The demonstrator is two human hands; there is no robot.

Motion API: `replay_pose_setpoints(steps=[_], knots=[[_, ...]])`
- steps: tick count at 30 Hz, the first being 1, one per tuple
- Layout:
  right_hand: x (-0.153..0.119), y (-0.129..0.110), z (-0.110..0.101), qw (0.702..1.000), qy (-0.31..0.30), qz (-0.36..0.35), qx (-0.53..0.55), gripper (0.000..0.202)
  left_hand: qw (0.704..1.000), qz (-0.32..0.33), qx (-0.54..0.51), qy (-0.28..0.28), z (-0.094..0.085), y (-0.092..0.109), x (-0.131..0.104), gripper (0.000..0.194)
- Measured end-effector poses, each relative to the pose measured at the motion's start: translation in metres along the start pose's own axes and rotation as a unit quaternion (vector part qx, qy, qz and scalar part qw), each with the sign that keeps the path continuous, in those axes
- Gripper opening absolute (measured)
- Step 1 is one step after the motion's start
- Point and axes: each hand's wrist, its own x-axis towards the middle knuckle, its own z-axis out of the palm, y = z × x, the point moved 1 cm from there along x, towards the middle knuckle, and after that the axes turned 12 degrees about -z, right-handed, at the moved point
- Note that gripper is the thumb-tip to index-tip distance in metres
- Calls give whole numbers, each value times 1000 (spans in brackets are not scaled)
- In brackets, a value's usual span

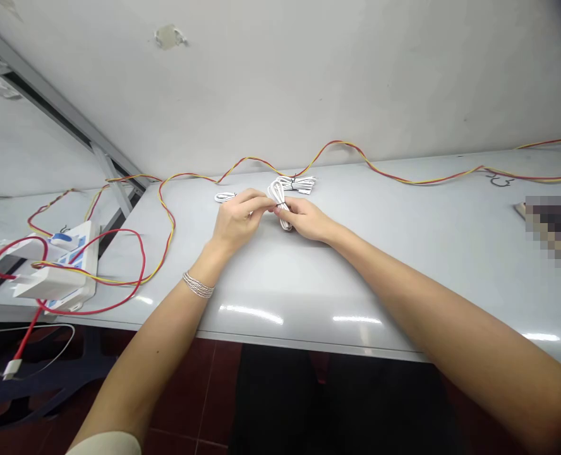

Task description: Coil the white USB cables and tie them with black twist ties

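Small white coil [224, 197] partly behind left hand [237, 218], right-edge object [558, 234] — pixelated, cut off, sleeve [107, 444] cropped below

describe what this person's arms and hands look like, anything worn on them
The left hand and right hand are ungloved, and both forearms are uncovered. A silvery bracelet of several thin strands circles the left wrist. A pale, cream-coloured sleeve edge shows higher on the left arm; no sleeve is visible on the right.
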Motion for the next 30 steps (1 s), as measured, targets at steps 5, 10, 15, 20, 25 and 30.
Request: replay_pose_setpoints(steps=[5,10,15,20,25,30], knots=[[0,0,0,1000,-3,-1,-10,31,1000,-23,2,2,-1,-2,0,17],[-2,2,3,995,27,-40,-85,25,996,-80,-48,2,4,-1,1,9],[-4,-1,5,966,103,-122,-202,13,940,-240,-232,-68,9,-1,2,21],[-2,2,8,949,139,-160,-234,23,870,-355,-323,-115,4,-4,5,15],[0,6,10,967,153,-138,-150,27,841,-375,-357,-158,0,-4,6,17],[1,9,8,978,192,-80,-6,38,868,-336,-340,-134,2,-1,5,29]])
